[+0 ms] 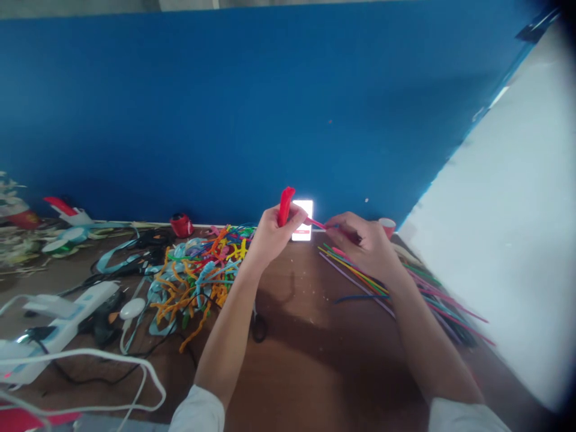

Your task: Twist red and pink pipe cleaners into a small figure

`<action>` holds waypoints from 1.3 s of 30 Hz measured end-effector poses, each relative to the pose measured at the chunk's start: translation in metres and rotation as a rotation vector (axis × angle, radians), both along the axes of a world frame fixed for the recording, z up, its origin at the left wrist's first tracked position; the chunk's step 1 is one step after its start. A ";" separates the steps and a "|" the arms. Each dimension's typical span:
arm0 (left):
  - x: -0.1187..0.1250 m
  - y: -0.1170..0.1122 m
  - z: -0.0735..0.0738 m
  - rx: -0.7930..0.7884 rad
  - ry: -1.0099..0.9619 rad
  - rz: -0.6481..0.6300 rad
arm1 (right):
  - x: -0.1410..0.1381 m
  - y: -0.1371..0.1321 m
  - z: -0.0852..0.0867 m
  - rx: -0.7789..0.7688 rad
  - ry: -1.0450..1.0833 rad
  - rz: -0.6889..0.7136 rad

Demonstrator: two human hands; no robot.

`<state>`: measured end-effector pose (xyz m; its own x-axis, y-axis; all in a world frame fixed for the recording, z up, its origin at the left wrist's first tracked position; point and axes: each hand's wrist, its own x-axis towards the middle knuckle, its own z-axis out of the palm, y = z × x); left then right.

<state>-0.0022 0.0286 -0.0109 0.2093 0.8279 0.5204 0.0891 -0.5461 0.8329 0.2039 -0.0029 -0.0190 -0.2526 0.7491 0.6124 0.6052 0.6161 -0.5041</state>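
My left hand (271, 237) is closed around a bright red fuzzy piece (285, 207) that looks like folded pipe cleaner, its upper end sticking up past the thumb. From the left fingertips a thin pinkish-red pipe cleaner (317, 224) runs across to my right hand (368, 243), whose thumb and fingers pinch its other end. Whether this strand joins the upright red piece is hidden by the left fingers. Both hands are raised over the far part of the brown table (306, 348). A lit phone (302, 221) stands upright behind them.
Left of my arm lies a heap of colourful pipe-cleaner pieces (204, 276), with scissors (258, 327) beside it. Straight pipe cleaners (360, 279) lie under my right forearm. A white power strip (67, 330) and cables fill the left. A blue partition (225, 120) rises behind.
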 end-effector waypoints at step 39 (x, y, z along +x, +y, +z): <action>0.009 0.007 -0.010 -0.199 -0.024 -0.030 | 0.002 -0.001 0.001 0.122 -0.133 -0.158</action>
<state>0.0064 0.0352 -0.0213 0.2245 0.9086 0.3521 0.0541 -0.3724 0.9265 0.2061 -0.0041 -0.0184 -0.2226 0.7081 0.6701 0.7550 0.5601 -0.3410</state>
